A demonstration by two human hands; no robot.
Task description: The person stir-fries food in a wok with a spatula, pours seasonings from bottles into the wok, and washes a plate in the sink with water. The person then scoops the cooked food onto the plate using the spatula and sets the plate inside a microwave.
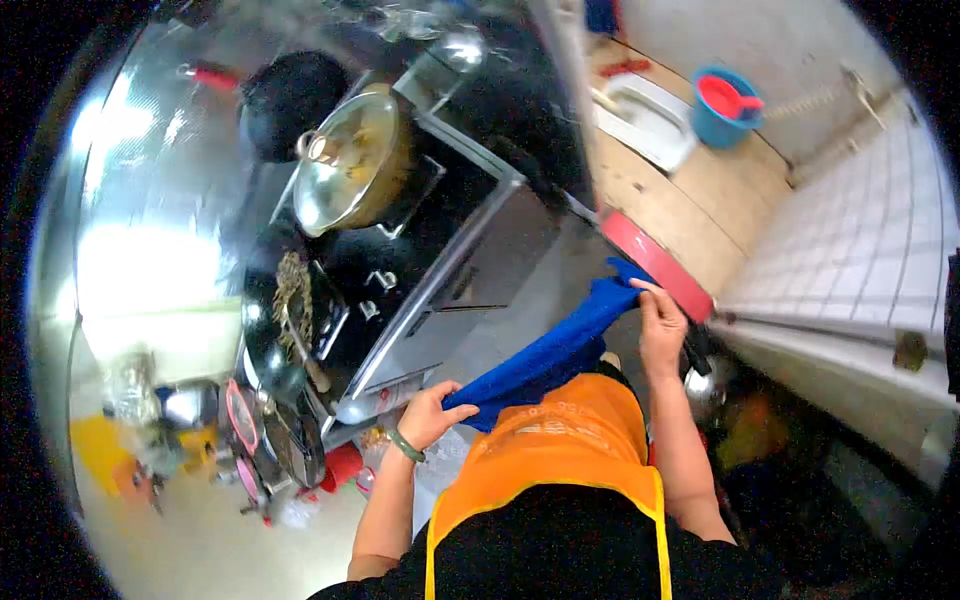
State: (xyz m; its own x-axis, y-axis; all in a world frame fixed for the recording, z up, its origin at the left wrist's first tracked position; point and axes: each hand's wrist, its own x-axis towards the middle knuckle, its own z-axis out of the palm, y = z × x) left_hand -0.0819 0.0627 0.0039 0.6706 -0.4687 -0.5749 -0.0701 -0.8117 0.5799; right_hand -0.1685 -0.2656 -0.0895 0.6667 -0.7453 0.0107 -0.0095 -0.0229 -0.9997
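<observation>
A blue cloth [550, 358] is stretched between my two hands in front of the orange apron [560, 430]. My left hand [432, 415], with a green bangle at the wrist, pinches its lower left end. At the upper right end, my right hand [660, 322] grips the cloth between thumb and fingers. Left of the cloth stands a black gas stove [410, 240]. A pot with a glass lid [350, 165] sits on its far burner. On the near burner, a wok [270, 340] contains dark food and a long-handled spatula [305, 355].
A black pan with a red handle [290, 105] lies behind the lidded pot. To the right are a squat toilet [650, 125], a blue bucket [722, 120] with a red scoop inside, and a pink raised edge [655, 262]. Several blurred kitchen items stand at lower left.
</observation>
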